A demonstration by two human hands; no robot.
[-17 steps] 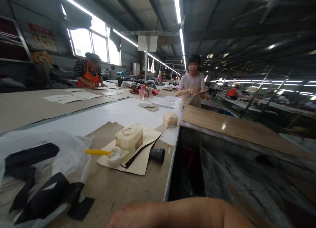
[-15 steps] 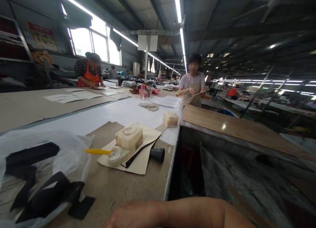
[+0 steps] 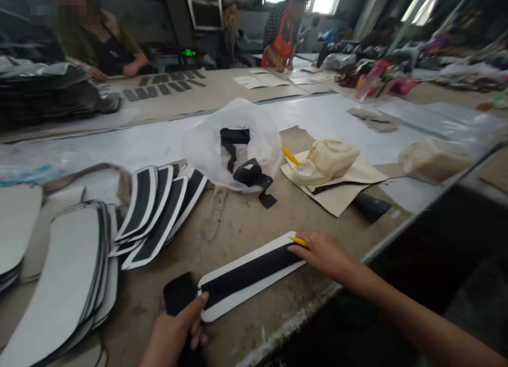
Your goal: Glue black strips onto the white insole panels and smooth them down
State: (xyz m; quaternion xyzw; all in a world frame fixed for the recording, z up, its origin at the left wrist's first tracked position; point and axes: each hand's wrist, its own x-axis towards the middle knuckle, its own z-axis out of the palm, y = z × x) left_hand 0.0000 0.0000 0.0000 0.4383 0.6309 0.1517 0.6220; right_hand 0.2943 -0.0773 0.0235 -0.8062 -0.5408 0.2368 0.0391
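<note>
Left hand (image 3: 172, 332) at the near edge of the counter (image 3: 238, 224); grip pinching a black piece (image 3: 179, 294), thumb tip pressed on the near end of the white strip (image 3: 250, 274); fingers curled under, partly out of frame. Right hand (image 3: 323, 253) on the far end of the same strip; grip closed on a small yellow tool (image 3: 297, 241), its tip touching the strip's end. White strip lies flat and diagonal between the two hands, near the counter edge; a black band runs down its middle, white margin both sides.

Left of the strip: fan of similar black-and-white pieces (image 3: 159, 208), overlapped and tilted; further left a stack of larger white pieces (image 3: 59, 282). Behind the strip, well apart: clear plastic bag (image 3: 234, 139) with black strips (image 3: 246, 168) spilling out of it. Right of the bag: cream glue container (image 3: 329, 158) lying on tan card sheets (image 3: 337, 189), yellow handle (image 3: 290, 156) sticking out toward the bag; black cylinder (image 3: 371, 207) just beside the card, near the edge. Second cream container (image 3: 434, 158) further right, blurred.

Far side of the counter: a person in an orange apron (image 3: 282, 38) over white sheets; another person (image 3: 99, 44) at far left, beside dark stacked material (image 3: 47, 97).
</note>
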